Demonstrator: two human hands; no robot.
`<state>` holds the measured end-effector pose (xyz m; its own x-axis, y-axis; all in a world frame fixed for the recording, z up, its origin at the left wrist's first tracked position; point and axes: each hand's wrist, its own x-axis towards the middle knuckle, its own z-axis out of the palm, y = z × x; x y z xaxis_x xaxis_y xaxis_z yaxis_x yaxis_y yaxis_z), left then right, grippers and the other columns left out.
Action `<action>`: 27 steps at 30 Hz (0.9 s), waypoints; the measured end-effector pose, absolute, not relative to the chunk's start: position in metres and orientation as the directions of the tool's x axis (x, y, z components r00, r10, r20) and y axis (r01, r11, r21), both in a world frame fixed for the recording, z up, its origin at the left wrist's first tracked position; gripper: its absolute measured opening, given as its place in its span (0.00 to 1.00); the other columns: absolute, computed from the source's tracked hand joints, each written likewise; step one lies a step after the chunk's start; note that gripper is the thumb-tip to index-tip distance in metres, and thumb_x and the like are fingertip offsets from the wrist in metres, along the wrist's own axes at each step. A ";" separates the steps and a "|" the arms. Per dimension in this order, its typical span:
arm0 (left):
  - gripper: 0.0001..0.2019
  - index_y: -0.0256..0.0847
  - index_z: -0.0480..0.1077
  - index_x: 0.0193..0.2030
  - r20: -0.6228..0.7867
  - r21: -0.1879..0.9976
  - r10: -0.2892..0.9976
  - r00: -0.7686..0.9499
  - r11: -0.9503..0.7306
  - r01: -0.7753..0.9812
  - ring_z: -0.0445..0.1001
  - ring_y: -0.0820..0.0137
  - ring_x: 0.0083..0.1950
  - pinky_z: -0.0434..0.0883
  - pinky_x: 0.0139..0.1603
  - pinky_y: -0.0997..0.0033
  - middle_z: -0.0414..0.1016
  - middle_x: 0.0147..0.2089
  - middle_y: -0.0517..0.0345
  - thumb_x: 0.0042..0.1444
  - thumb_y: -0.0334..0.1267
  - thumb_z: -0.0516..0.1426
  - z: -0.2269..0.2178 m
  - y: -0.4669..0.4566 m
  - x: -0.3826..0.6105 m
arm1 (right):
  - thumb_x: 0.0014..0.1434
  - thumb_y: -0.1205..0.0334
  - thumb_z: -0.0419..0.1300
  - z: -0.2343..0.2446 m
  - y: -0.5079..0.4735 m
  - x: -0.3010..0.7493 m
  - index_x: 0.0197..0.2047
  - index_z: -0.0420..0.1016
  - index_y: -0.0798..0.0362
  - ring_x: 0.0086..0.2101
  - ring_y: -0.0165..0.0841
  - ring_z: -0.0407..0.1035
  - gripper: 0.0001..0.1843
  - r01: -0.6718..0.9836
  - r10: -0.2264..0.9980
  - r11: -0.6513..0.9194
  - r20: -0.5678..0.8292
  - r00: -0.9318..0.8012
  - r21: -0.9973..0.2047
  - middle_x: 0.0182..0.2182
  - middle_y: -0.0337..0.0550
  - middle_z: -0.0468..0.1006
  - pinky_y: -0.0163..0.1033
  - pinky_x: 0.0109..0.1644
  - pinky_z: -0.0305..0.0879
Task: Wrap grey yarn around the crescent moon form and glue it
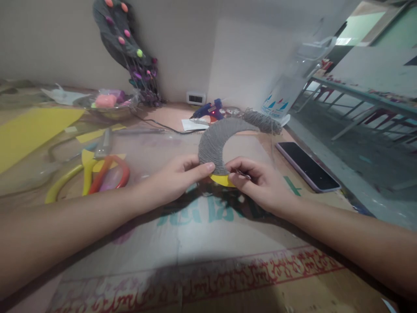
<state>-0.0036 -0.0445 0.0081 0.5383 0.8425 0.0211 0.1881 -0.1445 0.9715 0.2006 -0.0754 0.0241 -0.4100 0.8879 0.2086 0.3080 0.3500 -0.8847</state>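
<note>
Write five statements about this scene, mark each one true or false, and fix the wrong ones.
1. The left hand and the right hand hold the crescent. True.
2. Every part of the crescent is gray. False: a yellow part shows at its lower end.
3. A blue glue gun lies beyond the crescent. True.
4. A bottle stands beyond the phone. True.
5. The phone lies under the left hand. False: it lies to the right of both hands.

plain pale wall (182, 48), grey floor (329, 126) at right, long table (365, 97) there, dark red stools (379, 120) by it
</note>
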 end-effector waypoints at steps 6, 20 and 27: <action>0.17 0.38 0.75 0.38 0.057 0.968 0.828 0.558 -0.183 0.173 0.71 0.70 0.36 0.67 0.37 0.72 0.76 0.37 0.57 0.58 0.50 0.54 0.008 -0.044 -0.003 | 0.57 0.63 0.58 0.024 -0.074 0.200 0.33 0.69 0.55 0.22 0.22 0.57 0.04 0.324 0.890 0.352 0.207 -0.406 -0.878 0.24 0.33 0.66 0.30 0.23 0.52; 0.16 0.38 0.74 0.35 0.019 0.954 0.831 0.556 -0.182 0.239 0.71 0.70 0.35 0.66 0.35 0.72 0.75 0.34 0.58 0.58 0.50 0.55 0.010 -0.045 -0.003 | 0.55 0.67 0.56 0.021 -0.074 0.200 0.31 0.66 0.54 0.22 0.22 0.53 0.02 0.364 0.867 0.410 0.233 -0.440 -0.836 0.23 0.32 0.62 0.30 0.24 0.50; 0.17 0.38 0.74 0.34 -0.003 0.956 0.856 0.518 -0.149 0.252 0.69 0.71 0.33 0.66 0.33 0.72 0.73 0.32 0.59 0.56 0.51 0.55 0.012 -0.044 -0.002 | 0.55 0.67 0.55 0.020 -0.073 0.201 0.33 0.68 0.54 0.22 0.23 0.54 0.01 0.360 0.873 0.404 0.237 -0.427 -0.841 0.23 0.33 0.64 0.31 0.24 0.51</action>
